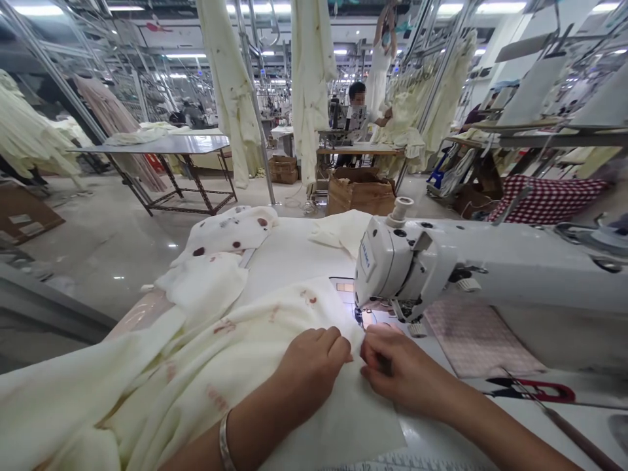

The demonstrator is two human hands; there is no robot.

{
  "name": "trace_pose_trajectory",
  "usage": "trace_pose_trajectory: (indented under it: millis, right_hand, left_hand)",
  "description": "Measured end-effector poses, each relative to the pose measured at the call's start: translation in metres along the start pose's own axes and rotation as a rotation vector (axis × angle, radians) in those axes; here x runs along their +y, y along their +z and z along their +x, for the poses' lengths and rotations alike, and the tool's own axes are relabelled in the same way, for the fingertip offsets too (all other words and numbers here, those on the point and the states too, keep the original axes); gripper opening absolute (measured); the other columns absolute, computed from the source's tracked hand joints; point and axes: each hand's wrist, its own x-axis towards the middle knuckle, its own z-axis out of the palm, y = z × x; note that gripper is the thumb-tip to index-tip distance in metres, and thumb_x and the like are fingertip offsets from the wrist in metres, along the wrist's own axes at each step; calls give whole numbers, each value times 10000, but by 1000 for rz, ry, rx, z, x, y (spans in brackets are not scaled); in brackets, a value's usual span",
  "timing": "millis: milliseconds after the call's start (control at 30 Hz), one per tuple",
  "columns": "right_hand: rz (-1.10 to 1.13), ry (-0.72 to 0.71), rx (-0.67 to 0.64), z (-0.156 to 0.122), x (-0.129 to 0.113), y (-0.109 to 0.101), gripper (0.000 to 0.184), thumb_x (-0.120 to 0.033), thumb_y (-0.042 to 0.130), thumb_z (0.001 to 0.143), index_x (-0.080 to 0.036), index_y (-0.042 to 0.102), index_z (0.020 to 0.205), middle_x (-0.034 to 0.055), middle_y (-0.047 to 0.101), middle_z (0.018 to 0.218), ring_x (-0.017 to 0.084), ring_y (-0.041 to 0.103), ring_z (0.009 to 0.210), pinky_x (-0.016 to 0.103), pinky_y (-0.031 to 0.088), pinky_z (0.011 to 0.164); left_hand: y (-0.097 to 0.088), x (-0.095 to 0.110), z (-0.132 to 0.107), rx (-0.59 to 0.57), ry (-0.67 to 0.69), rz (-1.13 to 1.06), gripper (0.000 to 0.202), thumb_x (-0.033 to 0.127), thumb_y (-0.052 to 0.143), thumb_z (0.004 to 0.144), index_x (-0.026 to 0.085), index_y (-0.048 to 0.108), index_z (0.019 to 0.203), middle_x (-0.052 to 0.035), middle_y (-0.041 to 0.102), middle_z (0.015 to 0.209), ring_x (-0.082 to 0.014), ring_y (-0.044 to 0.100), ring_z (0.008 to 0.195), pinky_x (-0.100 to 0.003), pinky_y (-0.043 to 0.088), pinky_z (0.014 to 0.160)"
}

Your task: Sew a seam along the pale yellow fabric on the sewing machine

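Note:
A cream printed fabric point(255, 314) spreads over the sewing table, its right edge close to the needle area of a white sewing machine point(407, 261). My left hand point(316, 360), with a bracelet on its wrist, lies curled on this fabric and grips a fold of it. Just to the right, my right hand point(392, 366) is closed at the fabric's edge, in front of the presser foot point(362, 316). Its fingertips are pinched together, and the bit of cloth between them is mostly hidden. A small light shines beside the needle.
Red-handled thread snips point(544, 390) and an awl-like tool point(564, 425) lie at right, by a folded pink cloth point(483, 337). A measuring tape point(383, 466) runs along the front edge. Beyond stand a metal table point(167, 144), cardboard boxes point(360, 193), hanging garments point(311, 85) and a seated co-worker point(357, 108).

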Motion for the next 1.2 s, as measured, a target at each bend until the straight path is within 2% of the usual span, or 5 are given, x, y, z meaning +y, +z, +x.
trace_pose_trajectory:
  millis: [300,500,700,1100,1200]
  right_hand:
    - [-139,56,109,-10,12,-6,128,-91,448,746,-210,471,785,-5,530,748,161,483,664,301,334,655]
    - [-152,80,74,-23,7,-9,180,-388,538,848,-241,580,945,9,533,727,199,493,717,335,311,677]
    - [52,27,26,-10,-9,4,214,-95,554,693,-193,379,618,-42,477,652,117,457,634,229,319,575]
    - [-151,-72,115,-33,9,-6,113,-265,462,882,-226,566,861,32,556,766,199,492,741,337,325,679]
    - [-138,75,70,-27,4,-5,248,-384,557,856,-223,556,1044,27,552,773,199,488,720,350,320,697]
  left_hand:
    - [2,3,0,-63,137,152,143,83,525,793,183,443,732,5,516,697,-169,460,592,-292,364,540]
    - [-6,10,0,-49,40,152,177,215,596,802,183,452,705,-2,513,683,-184,469,609,-305,362,539]
    - [-2,8,-2,98,49,39,222,169,368,914,180,437,703,-6,483,667,-170,434,588,-301,333,533]
    - [-3,7,5,-203,-89,31,102,233,609,808,166,533,796,-26,551,767,-204,512,682,-324,420,590]
    - [-8,10,9,-184,-92,2,63,194,565,824,166,539,774,-24,546,743,-196,509,661,-313,409,576]
